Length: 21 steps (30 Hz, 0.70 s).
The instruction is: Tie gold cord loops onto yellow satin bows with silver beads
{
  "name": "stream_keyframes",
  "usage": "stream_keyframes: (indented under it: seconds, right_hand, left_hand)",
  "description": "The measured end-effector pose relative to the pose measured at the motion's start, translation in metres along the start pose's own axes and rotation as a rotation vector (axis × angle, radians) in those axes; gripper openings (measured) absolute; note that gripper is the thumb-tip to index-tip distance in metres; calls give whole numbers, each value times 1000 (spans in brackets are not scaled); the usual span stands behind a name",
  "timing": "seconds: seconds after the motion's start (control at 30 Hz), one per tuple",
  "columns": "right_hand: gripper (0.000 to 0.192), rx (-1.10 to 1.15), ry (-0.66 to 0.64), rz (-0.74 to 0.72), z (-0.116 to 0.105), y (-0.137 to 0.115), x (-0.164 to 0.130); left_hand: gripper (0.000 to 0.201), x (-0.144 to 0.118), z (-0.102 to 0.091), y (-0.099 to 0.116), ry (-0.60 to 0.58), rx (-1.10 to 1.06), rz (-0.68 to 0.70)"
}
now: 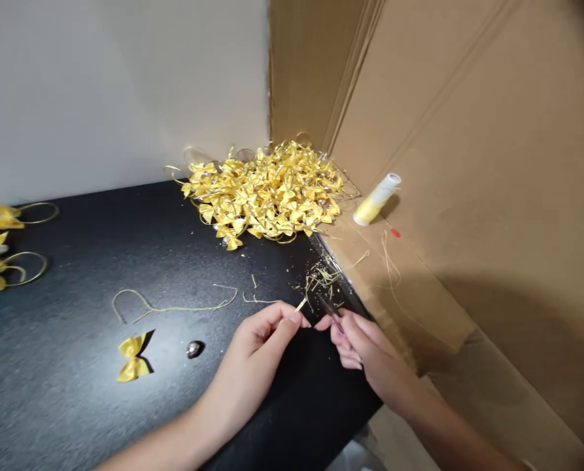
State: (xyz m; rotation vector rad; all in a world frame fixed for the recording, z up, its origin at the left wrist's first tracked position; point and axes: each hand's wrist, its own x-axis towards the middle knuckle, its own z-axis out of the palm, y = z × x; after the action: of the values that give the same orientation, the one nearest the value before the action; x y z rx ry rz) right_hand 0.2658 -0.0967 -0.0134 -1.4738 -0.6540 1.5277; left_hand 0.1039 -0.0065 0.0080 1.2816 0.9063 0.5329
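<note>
My left hand (pixel 259 337) pinched the end of one thin gold cord (pixel 174 306) between thumb and forefinger, so that grip was closed on the cord, whose loop trailed away to the left across the black table (pixel 76 405). My right hand (pixel 365 347) was curled around a small dark tool (pixel 329 306), which looked like scissors or tweezers, though I could not tell which; its tip pointed up toward the cord's end, just beside my left fingertips. Near my left wrist lay one loose yellow bow (pixel 133 358) and, just beside it, one small silvery bell (pixel 194 348), the two apart from each other. At the back of the table, against the wall (pixel 115 91) and the cardboard (pixel 468 163), sat one heap of finished yellow bows (pixel 269 191), far too many and too tangled for me to count. At the left edge I could make out at least three more bows with gold loops (pixel 7 252), partly cut off by the frame, so I could not give a sure number. One spool of yellow thread (pixel 376 199) lay tilted on the cardboard ledge to the right, with one tiny red mark (pixel 395 232) just below it. Short gold cord snippets (pixel 321 278) were scattered beyond my fingers, uncountable. I saw no readable writing, brand or label on anything.
</note>
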Motion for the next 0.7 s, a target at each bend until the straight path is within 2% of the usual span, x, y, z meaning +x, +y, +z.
stream_keyframes:
  seconds: [0.3,0.7]
  right_hand:
    - [44,102,-89,34,-1,-4,3]
    - [51,189,-33,86,1,-5,8]
  left_hand:
    - [27,14,13,2,-116,-22,-20]
    - [26,18,15,2,-120,14,-67]
